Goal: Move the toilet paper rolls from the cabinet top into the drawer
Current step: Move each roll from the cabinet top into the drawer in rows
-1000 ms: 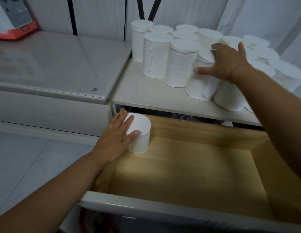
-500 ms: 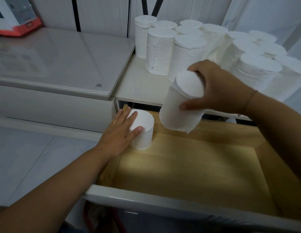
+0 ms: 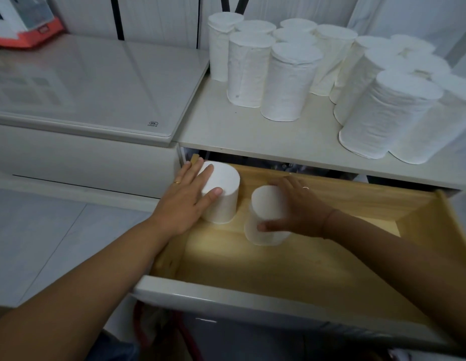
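The right hand has carried a roll down into the drawer.

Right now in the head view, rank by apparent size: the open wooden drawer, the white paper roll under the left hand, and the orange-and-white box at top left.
1. Open wooden drawer, clearly largest.
2. Orange-and-white box, cropped and farther away.
3. White paper roll under the left hand; close to the box, so unsure.

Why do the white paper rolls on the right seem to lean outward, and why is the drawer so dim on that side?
Head view: wide-angle distortion tilts the white toilet paper rolls near the right edge outward; the open wooden drawer has a lit patch at centre and falls into shadow toward its right side; the right hand and the roll it grips look slightly blurred; the glossy white countertop shows soft glare.
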